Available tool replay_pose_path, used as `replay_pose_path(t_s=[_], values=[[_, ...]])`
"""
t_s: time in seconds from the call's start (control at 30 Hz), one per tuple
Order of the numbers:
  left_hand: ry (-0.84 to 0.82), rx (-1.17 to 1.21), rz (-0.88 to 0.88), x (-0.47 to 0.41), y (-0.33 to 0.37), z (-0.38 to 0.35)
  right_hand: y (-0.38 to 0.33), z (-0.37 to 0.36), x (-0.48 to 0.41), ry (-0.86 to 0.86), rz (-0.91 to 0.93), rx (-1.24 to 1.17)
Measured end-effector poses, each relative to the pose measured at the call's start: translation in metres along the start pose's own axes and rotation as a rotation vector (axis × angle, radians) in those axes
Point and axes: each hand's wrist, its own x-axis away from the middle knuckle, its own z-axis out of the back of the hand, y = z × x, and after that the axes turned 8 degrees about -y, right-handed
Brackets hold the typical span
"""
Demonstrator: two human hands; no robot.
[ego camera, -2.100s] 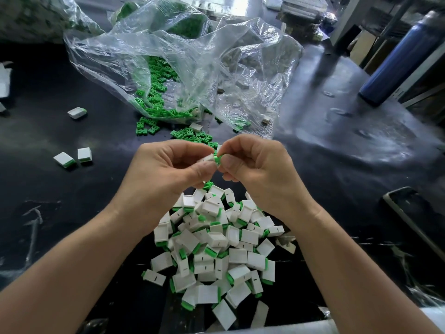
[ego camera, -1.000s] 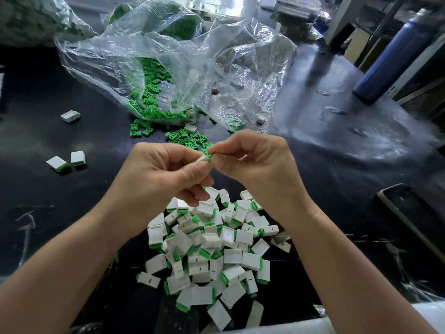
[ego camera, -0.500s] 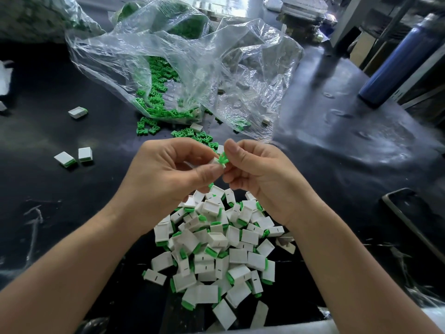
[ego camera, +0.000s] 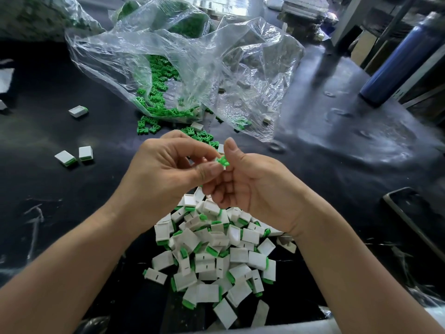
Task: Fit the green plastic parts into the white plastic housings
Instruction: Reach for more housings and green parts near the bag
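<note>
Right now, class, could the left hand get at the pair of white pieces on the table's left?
Probably yes, once freed. The pair of white pieces lies on bare table with nothing between it and the left hand, but that grip is pinching a green part, which it must drop first.

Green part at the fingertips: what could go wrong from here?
1. The left hand holds the green part by fingertips alone, and the right hand has its thumb lifted: it could drop into the pile of finished housings below.
2. Fingers hide its seating; it may go in skewed.
</note>
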Motion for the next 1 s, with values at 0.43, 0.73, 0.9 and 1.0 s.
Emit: replay_pose_path(t_s=[0.43, 0.73, 0.9, 1.0], values=[[-0.085, 0.157, -0.038, 0.001, -0.003, -0.002, 0.001, -0.006, -0.001, 0.011, -0.024, 0.015], [-0.092, 0.167, -0.033, 0.002, -0.001, -0.002, 0.006, -0.011, -0.003, 0.098, 0.051, 0.027], [-0.076, 0.141, -0.024, 0.003, -0.003, -0.003, 0.011, -0.014, -0.005, 0.153, 0.058, 0.045], [-0.066, 0.164, -0.009, 0.002, -0.003, -0.004, 0.012, -0.014, -0.006, 0.154, 0.048, 0.040]])
